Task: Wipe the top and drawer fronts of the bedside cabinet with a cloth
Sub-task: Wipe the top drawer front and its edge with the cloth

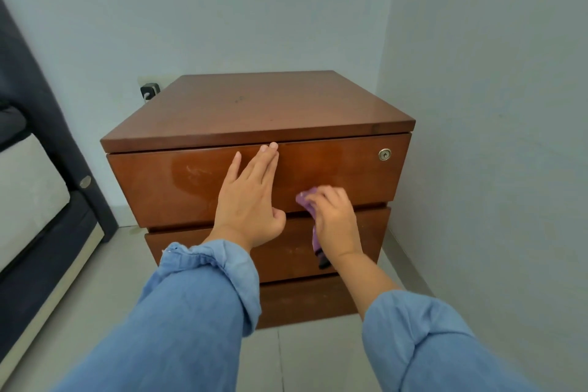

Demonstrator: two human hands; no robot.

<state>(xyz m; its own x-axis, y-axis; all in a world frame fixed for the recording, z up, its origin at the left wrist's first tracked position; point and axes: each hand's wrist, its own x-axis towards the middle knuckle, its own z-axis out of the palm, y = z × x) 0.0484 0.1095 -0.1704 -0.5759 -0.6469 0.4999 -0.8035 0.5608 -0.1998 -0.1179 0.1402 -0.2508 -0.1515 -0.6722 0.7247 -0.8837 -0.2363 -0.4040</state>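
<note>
Purple cloth [306,200] is bunched in the closed fingers of the right hand [334,219], pressed to the top drawer front [334,169] well below the lock [384,154]. The left hand [251,194], spread flat, braces the same front left of the lock. Overlapping strokes toward the lock are advised.

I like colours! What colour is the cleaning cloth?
Purple, the cloth in the right hand, head view.

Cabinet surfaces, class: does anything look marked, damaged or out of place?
Pale smudges mark the top drawer front left of the left hand. Small dark specks dot the cabinet top. Nothing looks broken or askew.
</note>
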